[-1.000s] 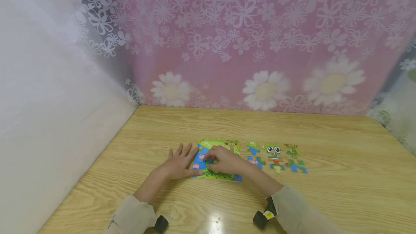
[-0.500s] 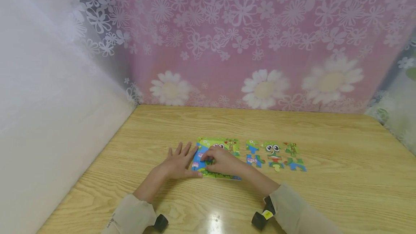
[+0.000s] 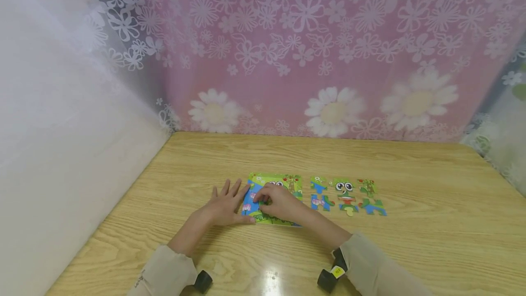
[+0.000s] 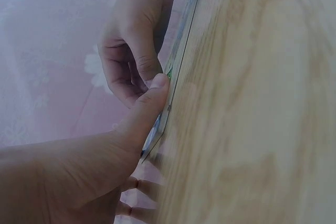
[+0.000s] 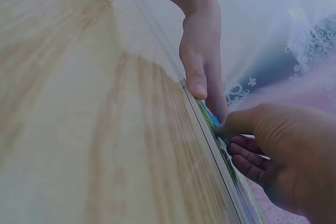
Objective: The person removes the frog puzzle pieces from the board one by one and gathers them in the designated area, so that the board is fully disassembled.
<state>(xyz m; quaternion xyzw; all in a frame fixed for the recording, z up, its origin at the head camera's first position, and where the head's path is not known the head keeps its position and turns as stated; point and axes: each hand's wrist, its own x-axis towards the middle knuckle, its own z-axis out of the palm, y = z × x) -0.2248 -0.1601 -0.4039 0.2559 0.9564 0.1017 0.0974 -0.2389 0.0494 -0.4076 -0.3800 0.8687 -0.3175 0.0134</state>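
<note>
A jigsaw board (image 3: 297, 195) with a green frog picture lies flat on the table. My left hand (image 3: 223, 207) rests at the board's left edge with fingers spread and thumb on its lower left corner; the left thumb (image 4: 149, 103) also shows in the left wrist view. Over the middle left of the board is my right hand (image 3: 279, 202), thumb and fingers bent down onto the picture. In the right wrist view the right hand (image 5: 283, 156) touches the board's surface with its fingertips. Whether a puzzle piece is pinched there is hidden.
Right of the board, several loose jigsaw pieces lie in two rows, among them an eyes piece (image 3: 344, 186), a mouth piece (image 3: 348, 204) and a tree piece (image 3: 367, 187). The wooden table (image 3: 431, 223) runs back to a pink flowered curtain (image 3: 263, 58).
Both hands keep nearly the same places, with only slight motion of the right fingers and thumb on the board. The whole head view has shifted a little; the loose pieces lie as before.
</note>
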